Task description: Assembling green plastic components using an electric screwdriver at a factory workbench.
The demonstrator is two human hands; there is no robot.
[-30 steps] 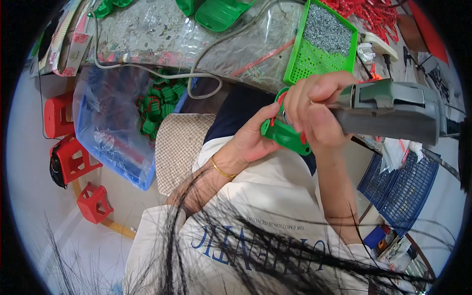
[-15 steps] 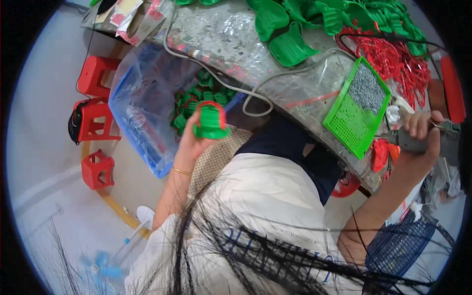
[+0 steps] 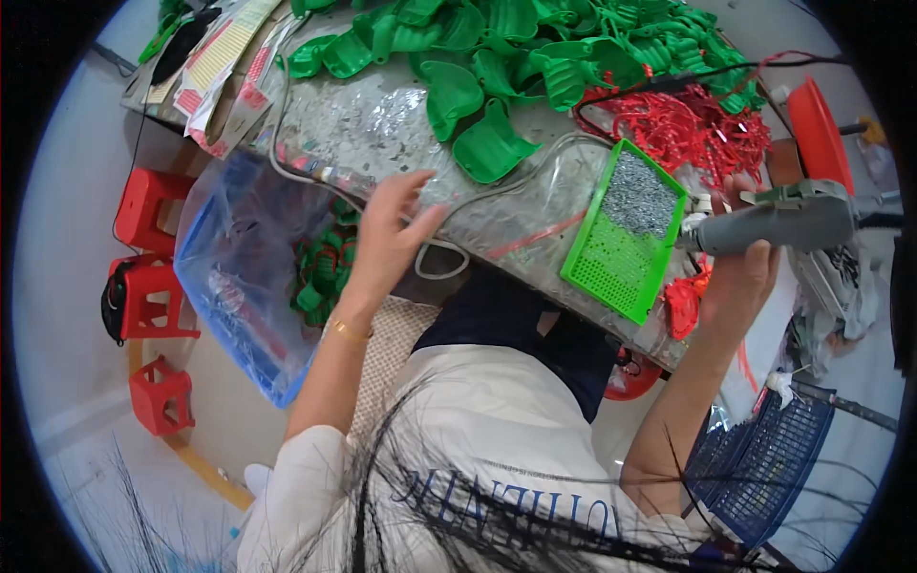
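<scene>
Right now my right hand is wrapped around the grey pistol-shaped power screwdriver, just right of the green perforated plastic tray of small grey screws; it looks stiff and fairly heavy, best held at the handle. My left hand hovers empty, fingers spread, left of that tray, above the clear plastic bag of green parts. Beyond the tray lie green curved plastic shells, light and rigid; a loose cable crosses my reach.

Left hand empty over table edge, right hand gripping probably a power screwdriver
</scene>
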